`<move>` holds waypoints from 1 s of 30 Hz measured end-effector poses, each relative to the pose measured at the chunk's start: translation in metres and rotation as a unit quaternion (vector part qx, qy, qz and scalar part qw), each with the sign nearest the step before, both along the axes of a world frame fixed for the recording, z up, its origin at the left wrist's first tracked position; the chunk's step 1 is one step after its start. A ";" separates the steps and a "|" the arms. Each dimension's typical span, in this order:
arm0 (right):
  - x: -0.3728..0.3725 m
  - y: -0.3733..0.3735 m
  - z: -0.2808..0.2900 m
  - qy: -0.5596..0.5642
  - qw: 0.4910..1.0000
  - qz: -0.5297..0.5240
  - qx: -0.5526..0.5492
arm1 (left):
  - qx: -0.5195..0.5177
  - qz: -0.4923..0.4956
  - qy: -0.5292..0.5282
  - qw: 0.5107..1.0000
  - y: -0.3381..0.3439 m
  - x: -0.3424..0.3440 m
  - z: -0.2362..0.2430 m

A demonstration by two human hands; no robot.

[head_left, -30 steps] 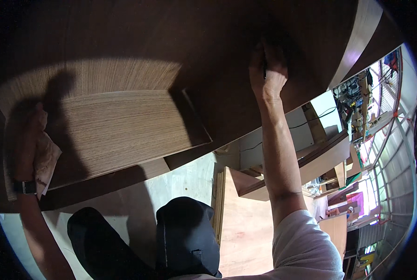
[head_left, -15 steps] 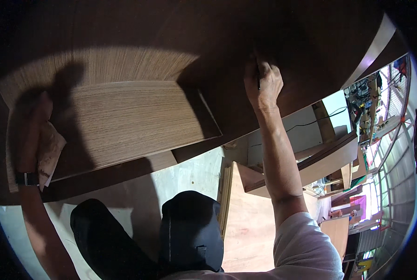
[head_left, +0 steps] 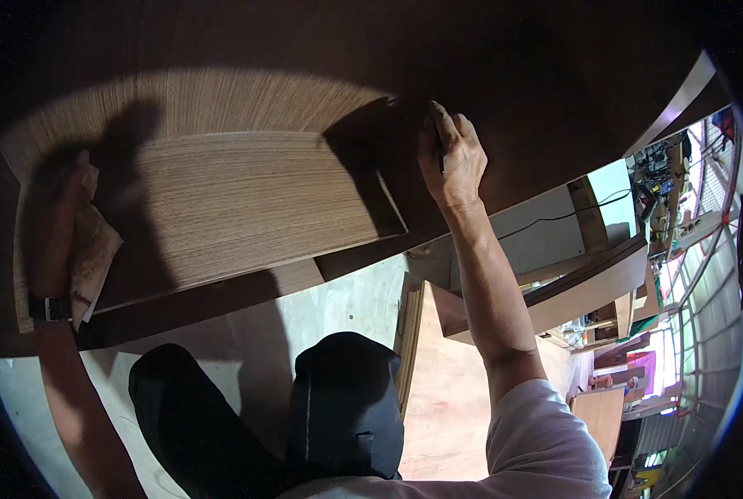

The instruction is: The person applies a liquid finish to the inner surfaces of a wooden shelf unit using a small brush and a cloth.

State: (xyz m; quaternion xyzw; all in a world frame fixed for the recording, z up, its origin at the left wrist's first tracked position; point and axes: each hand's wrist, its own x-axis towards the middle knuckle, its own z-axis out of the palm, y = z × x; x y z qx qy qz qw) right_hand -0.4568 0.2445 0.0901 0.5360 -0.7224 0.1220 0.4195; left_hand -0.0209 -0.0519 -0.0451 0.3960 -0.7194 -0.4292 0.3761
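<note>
In the head view, a light veneered panel (head_left: pixel 222 200) is seen lying crosswise. A stained rag (head_left: pixel 93 254) is clamped by the left hand (head_left: pixel 59 224) at the panel's left end. Beyond its right end, a thin dark tool (head_left: pixel 440 154) is gripped by the right hand (head_left: pixel 450 158) against the dark board (head_left: pixel 554 75). Open concrete floor (head_left: pixel 346 291) lies below the panel.

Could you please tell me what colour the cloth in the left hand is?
The cloth is pale beige with brownish stains, as the head view shows.
</note>
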 end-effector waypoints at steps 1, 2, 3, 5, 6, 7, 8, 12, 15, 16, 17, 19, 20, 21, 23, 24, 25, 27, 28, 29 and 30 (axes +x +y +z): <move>0.000 -0.001 -0.003 0.007 1.000 0.006 -0.010 | -0.019 -0.001 -0.021 1.000 -0.002 0.004 0.000; 0.001 -0.001 -0.005 0.005 1.000 0.003 -0.001 | -0.026 0.000 -0.035 0.999 -0.002 0.004 0.002; 0.002 -0.001 -0.007 0.003 1.000 0.000 0.007 | -0.034 0.002 -0.051 0.998 0.000 0.003 0.006; 0.003 0.000 -0.012 -0.002 1.000 -0.002 0.018 | -0.029 0.013 -0.071 0.997 0.005 -0.001 0.013; 0.003 0.000 -0.014 -0.005 1.000 -0.001 0.020 | -0.037 0.019 -0.086 0.995 0.005 -0.001 0.011; 0.003 0.001 -0.016 -0.008 1.000 0.000 0.022 | -0.045 0.025 -0.102 0.993 0.005 -0.002 0.009; 0.004 0.001 -0.017 -0.011 1.000 -0.002 0.027 | -0.054 0.032 -0.117 0.991 0.006 -0.002 0.010; 0.002 0.002 -0.019 -0.019 0.999 0.006 0.033 | -0.001 0.037 -0.092 0.995 0.012 -0.008 0.020; 0.002 0.002 -0.013 -0.013 1.000 0.019 0.011 | -0.026 -0.018 -0.068 0.997 0.003 0.003 0.012; 0.002 0.002 -0.010 -0.010 1.000 0.022 0.001 | 0.012 -0.026 -0.056 0.998 -0.002 0.005 0.009; 0.003 0.001 -0.004 -0.009 1.000 0.019 -0.005 | 0.050 -0.035 -0.041 0.997 -0.003 0.003 0.010; 0.003 -0.001 0.007 -0.008 1.000 0.013 -0.018 | -0.154 -0.007 -0.249 0.956 0.003 0.006 0.016; 0.000 0.000 0.012 0.002 1.000 0.012 -0.021 | -0.254 0.009 -0.347 0.903 0.006 0.005 0.021; -0.005 0.001 0.019 0.013 1.000 0.011 -0.023 | -0.178 0.015 -0.265 0.948 0.003 0.004 0.018; -0.009 0.003 0.030 0.023 0.999 -0.002 -0.029 | -0.079 0.031 -0.140 0.986 -0.002 0.001 0.009; -0.010 0.003 0.036 0.021 0.999 -0.013 -0.032 | -0.059 0.043 -0.100 0.992 -0.003 0.000 0.007; -0.010 0.003 0.043 0.020 0.999 -0.025 -0.036 | -0.097 0.062 -0.108 0.987 -0.001 -0.001 0.008; -0.010 0.001 0.056 0.018 0.999 -0.008 -0.045 | -0.088 0.079 -0.087 0.989 0.002 -0.006 0.005; -0.008 -0.001 0.063 0.013 0.998 0.001 -0.054 | -0.043 0.080 -0.057 0.994 0.003 -0.008 0.003; -0.011 -0.001 0.068 0.022 0.998 -0.001 -0.063 | -0.008 0.070 -0.051 0.996 0.002 -0.010 0.004; -0.013 -0.002 0.073 0.031 0.997 -0.002 -0.072 | 0.026 0.062 -0.045 0.997 0.002 -0.012 0.006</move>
